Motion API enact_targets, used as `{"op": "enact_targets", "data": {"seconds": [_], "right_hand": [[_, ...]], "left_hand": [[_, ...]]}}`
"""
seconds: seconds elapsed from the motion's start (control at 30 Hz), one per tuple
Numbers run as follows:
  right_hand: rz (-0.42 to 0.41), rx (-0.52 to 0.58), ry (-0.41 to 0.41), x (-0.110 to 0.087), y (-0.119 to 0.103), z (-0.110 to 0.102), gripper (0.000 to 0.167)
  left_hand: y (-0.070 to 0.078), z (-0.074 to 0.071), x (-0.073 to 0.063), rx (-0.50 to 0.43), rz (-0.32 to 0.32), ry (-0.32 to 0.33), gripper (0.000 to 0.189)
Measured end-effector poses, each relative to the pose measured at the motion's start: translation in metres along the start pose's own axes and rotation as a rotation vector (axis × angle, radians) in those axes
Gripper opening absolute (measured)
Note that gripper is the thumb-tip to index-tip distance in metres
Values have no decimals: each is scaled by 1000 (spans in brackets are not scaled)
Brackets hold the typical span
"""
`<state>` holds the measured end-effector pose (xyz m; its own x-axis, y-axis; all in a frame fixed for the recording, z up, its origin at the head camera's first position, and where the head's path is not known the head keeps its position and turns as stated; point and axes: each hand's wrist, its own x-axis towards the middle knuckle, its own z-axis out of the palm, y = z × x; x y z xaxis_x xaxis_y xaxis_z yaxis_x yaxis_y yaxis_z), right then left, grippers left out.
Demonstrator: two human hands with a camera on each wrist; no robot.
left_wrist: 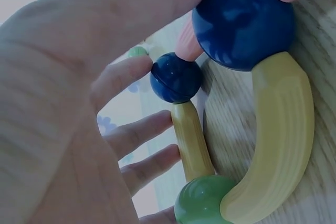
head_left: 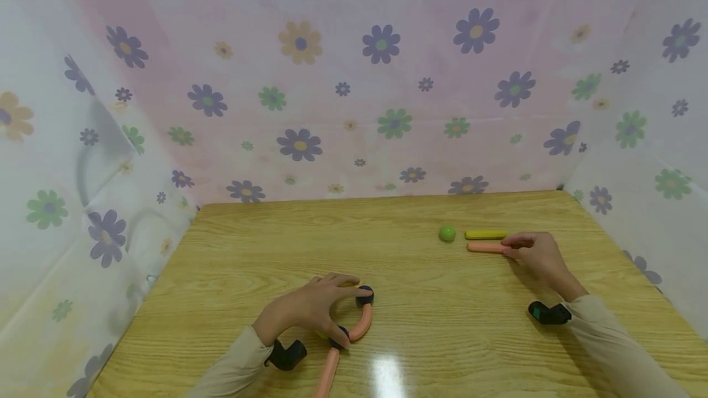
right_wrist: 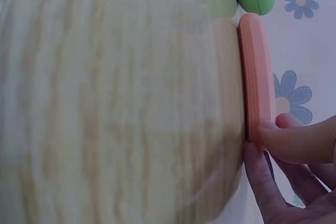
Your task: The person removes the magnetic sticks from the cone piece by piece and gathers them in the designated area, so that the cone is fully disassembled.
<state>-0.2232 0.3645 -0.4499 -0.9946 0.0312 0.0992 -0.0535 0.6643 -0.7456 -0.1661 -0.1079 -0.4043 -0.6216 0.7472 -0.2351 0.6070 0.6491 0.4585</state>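
Observation:
Near the front, left of the table's middle, my left hand (head_left: 311, 307) holds a ring of toy building sticks and balls, thumb on one dark blue ball (left_wrist: 247, 22), index fingertip at another blue ball (left_wrist: 176, 78). A curved pink stick (head_left: 362, 323) joins these balls, and a pink stick (head_left: 328, 373) runs from the nearer one toward the front. Under the palm, two yellow sticks (left_wrist: 286, 135) meet at a green ball (left_wrist: 203, 200). Farther right, my right hand (head_left: 542, 258) pinches the right end of a straight pink stick (right_wrist: 257, 72) at the tabletop.
Just behind the pinched stick lies a yellow stick (head_left: 485, 234), with a loose green ball (head_left: 447, 233) to its left. Flower-printed cloth (head_left: 354, 78) stands along the back and both sides of the wooden table (head_left: 265, 238). Each wrist wears a black device (head_left: 549, 313).

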Motion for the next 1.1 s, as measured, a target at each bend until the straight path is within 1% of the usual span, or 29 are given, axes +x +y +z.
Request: {"op": "enact_targets", "data": {"seconds": [0.2, 0.4, 0.63, 0.8, 0.97, 1.1], "right_hand": [[2, -18, 26, 2, -2, 1, 18], [-15, -26, 10, 2, -3, 0, 18], [-33, -39, 5, 0, -6, -3, 20], [-72, -88, -2, -6, -10, -8, 25], [-100, -125, -6, -9, -17, -9, 23], [-117, -137, -19, -10, -26, -10, 25]], "left_hand": [[0, 2, 0, 18, 7, 30, 88], [-2, 5, -1, 29, 13, 51, 88], [-3, 8, 2, 76, 8, 107, 86], [-2, 8, 2, 98, -2, 111, 87], [0, 8, 0, 102, 8, 125, 88], [1, 10, -1, 94, -5, 137, 88]]}}
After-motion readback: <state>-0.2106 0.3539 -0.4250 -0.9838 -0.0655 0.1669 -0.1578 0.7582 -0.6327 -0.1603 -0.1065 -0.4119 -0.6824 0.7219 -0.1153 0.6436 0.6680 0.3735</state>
